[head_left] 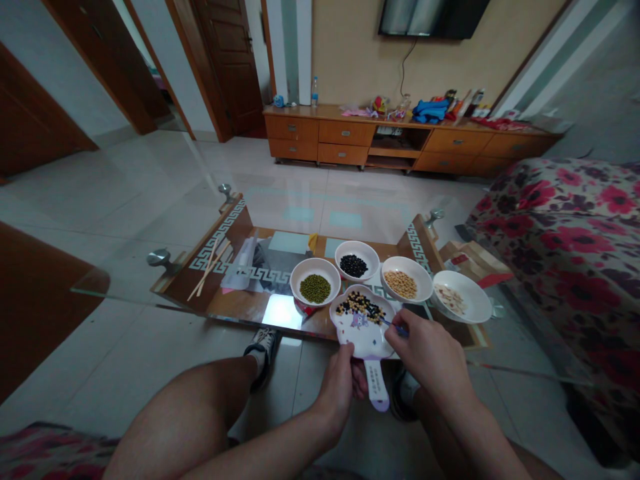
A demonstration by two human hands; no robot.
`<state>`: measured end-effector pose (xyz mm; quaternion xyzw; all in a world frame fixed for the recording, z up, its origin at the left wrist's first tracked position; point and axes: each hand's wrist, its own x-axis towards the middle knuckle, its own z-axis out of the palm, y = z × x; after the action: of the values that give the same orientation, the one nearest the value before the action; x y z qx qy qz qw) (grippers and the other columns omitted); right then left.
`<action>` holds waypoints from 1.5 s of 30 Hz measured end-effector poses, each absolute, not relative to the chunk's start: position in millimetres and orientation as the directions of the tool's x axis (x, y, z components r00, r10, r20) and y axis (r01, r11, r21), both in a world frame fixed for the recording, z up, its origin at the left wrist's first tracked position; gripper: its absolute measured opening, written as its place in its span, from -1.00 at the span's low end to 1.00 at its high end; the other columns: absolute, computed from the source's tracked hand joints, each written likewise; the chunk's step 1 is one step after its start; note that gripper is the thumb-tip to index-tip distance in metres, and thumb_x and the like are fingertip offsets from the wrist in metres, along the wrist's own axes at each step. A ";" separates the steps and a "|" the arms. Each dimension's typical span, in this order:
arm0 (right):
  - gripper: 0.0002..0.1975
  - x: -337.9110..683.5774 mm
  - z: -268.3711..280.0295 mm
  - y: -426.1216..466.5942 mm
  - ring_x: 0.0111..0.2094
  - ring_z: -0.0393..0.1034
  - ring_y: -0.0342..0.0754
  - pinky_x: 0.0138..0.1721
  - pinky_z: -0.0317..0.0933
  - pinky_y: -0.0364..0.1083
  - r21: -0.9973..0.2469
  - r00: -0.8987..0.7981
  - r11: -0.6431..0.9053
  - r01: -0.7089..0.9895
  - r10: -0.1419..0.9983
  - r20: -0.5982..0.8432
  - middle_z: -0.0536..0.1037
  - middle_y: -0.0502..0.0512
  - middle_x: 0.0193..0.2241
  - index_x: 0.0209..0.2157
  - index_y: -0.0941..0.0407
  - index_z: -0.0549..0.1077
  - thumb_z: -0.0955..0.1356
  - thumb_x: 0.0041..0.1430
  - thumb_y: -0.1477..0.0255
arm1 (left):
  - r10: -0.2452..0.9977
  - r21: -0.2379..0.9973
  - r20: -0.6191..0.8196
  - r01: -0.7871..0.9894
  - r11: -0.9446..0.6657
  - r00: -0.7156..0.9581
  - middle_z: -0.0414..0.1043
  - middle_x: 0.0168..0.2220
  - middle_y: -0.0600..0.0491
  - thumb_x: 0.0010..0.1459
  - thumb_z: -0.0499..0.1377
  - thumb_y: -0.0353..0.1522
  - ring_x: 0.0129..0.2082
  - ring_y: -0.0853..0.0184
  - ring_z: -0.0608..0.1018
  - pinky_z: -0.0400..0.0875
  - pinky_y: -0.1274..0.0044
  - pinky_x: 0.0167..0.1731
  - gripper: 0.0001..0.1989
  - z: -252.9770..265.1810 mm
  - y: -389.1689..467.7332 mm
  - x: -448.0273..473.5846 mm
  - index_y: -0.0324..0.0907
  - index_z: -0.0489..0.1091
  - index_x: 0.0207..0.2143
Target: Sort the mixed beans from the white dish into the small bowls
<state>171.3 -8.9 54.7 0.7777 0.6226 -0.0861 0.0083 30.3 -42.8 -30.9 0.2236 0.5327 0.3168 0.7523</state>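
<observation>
My left hand [343, 380] grips a white cloud-shaped plate [357, 340] by its near edge, beside its handle. Mixed black and yellow beans [361, 305] lie on the plate's far half, above a printed cartoon figure. My right hand [430, 350] is closed in a pinch on a slim dark-blue tool [399, 329]; its tip meets the beans and its kind is unclear. Around the plate stand a bowl [311, 267] of green beans [315, 288], a bowl [357, 248] of black beans [354, 266] and a bowl [423, 270] of yellow beans [401, 284].
Farther right, another white bowl [477, 307] holds pale pieces [450, 300]. Beneath the glass tabletop [125, 293], a wooden shelf holds papers. Wooden chopsticks [207, 270] lie at left. A paper bag [473, 260] is at right, near a flowered sofa [565, 207].
</observation>
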 end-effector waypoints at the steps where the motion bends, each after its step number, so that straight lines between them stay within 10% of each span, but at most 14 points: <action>1: -0.81 171.2 54.8 -9.1 -0.39 0.46 0.00 -0.49 -0.09 -0.13 -0.091 0.208 -0.222 0.971 0.967 -0.147 0.57 0.05 -0.44 -0.36 0.01 0.46 0.27 0.15 0.25 | 0.713 0.673 -0.661 -0.235 0.701 0.232 0.23 -0.73 0.05 -0.17 -0.04 0.27 -0.70 0.41 0.28 0.12 0.52 -0.57 -0.32 -30.6 -42.6 30.5 -0.17 0.27 -0.72; 29: -0.82 168.6 49.7 -7.9 -0.40 0.47 -0.03 -0.50 -0.10 -0.14 -0.054 0.162 -0.171 0.984 0.976 -0.144 0.58 0.06 -0.42 -0.31 0.03 0.47 0.27 0.18 0.29 | 0.720 0.675 -0.651 -0.250 0.694 0.241 0.25 -0.71 0.06 -0.10 -0.04 0.26 -0.69 0.42 0.29 0.12 0.53 -0.57 -0.32 -34.9 -43.9 28.8 -0.18 0.28 -0.67; 45: -0.80 140.9 56.7 -4.1 -0.43 0.45 -0.07 -0.45 0.01 -0.16 -0.291 0.112 -0.081 0.953 0.989 0.092 0.58 0.01 -0.46 -0.32 0.03 0.49 0.27 0.20 0.27 | 0.722 0.677 -0.653 -0.252 0.691 0.226 0.24 -0.72 0.07 -0.11 -0.04 0.22 -0.70 0.41 0.28 0.12 0.52 -0.58 -0.36 -33.7 -43.0 30.4 -0.18 0.29 -0.65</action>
<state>140.9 -4.1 56.7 0.7323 0.6632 -0.0642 -0.1406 30.4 -43.0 -33.7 0.2214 0.5307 0.3245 0.7510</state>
